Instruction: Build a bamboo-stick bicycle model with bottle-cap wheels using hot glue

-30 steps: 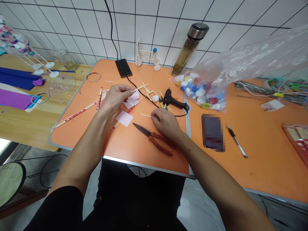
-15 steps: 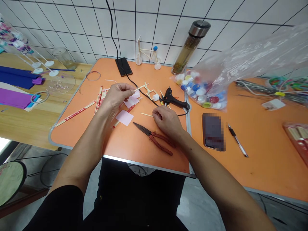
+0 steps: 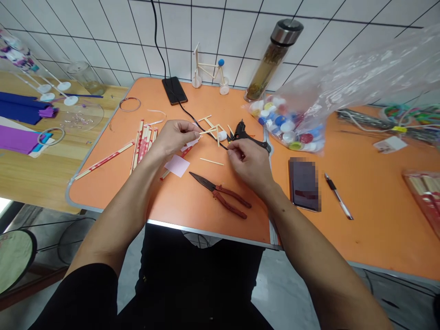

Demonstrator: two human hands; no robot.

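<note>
Carefully, both hands work at a small stick frame [image 3: 212, 131] in the middle of the orange table [image 3: 103, 178].
The left hand's [image 3: 173, 137] fingertips [image 3: 196, 135] are closed on the frame's near end, over a scrap of pale pink paper [image 3: 190, 145]. The right hand's [image 3: 245, 160] fingers [image 3: 229, 146] are pinched together at its right side, though what they grip cannot be told. A black cord [image 3: 202, 129] lies across the frame's path, with a hot glue gun [image 3: 245, 131] just right. Nearer lie a pink paper square [image 3: 177, 166], a loose stick [image 3: 211, 161] and red-handled pliers [image 3: 220, 197]; paper-wrapped chopsticks [image 3: 142, 142] lie left.
</note>
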